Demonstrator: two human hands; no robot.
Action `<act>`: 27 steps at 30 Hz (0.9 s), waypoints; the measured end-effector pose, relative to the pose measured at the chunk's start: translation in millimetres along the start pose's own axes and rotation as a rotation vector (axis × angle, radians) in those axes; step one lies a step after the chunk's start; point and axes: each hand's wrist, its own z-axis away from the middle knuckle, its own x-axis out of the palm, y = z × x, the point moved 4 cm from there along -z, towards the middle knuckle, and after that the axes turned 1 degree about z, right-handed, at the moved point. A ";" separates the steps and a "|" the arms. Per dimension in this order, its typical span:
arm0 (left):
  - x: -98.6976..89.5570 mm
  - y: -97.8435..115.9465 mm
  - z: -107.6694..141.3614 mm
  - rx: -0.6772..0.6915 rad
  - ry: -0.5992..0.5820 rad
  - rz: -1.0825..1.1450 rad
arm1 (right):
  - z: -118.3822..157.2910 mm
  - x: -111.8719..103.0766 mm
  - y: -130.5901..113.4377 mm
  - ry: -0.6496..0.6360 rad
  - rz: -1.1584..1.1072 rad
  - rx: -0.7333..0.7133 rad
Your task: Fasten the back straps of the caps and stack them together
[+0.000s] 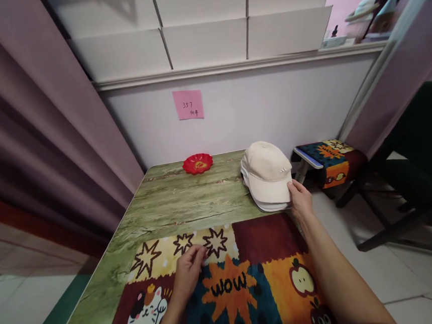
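A cream baseball cap (pixel 267 165) with a small mark on its front sits on top of a stack, and a white brim (pixel 271 207) shows beneath it. My right hand (pixel 300 197) pinches the right edge of the cream cap's brim between thumb and fingers. Over the patterned mat (pixel 272 240), by its star drawings, my left hand (pixel 190 265) is closed, fingers curled together with nothing seen in them. How many caps lie under the top one is hidden.
Toward the back of the green wood-grain table (pixel 181 200) lies a red scalloped dish (pixel 197 163). A pink note (pixel 189 105) sticks to the wall behind. On the right are a small stool-like stand (pixel 331 159) with a matching cloth and a dark chair (pixel 420 164). Purple curtains (pixel 46 121) hang at left.
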 end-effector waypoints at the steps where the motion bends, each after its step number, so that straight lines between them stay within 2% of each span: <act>1: -0.1 0.2 0.2 -0.003 0.003 0.001 | -1.4 -1.3 0.1 0.015 0.032 -0.020; 5: -0.5 0.7 1.0 -0.006 0.004 -0.010 | -4.1 -6.5 -2.1 0.046 0.164 -0.084; 9: -0.5 0.8 0.9 -0.022 0.004 -0.040 | 9.1 -2.6 -22.6 0.148 0.494 -0.301; 11: 0.0 1.1 0.5 -0.026 -0.001 -0.049 | 22.5 9.6 -37.1 0.167 0.621 -0.420; 13: 0.5 2.1 0.2 -0.020 -0.006 -0.057 | 36.6 26.7 -48.9 0.129 0.715 -0.486; 17: 0.4 4.9 0.4 0.000 0.000 -0.090 | 53.1 51.2 -57.1 0.034 0.811 -0.454; 22: 0.9 7.6 0.7 0.018 0.008 -0.119 | 37.8 45.8 -65.2 -0.002 0.789 -0.337; 27: 1.1 8.7 1.2 0.017 0.024 -0.109 | 6.2 53.5 -108.8 -0.027 0.868 -0.538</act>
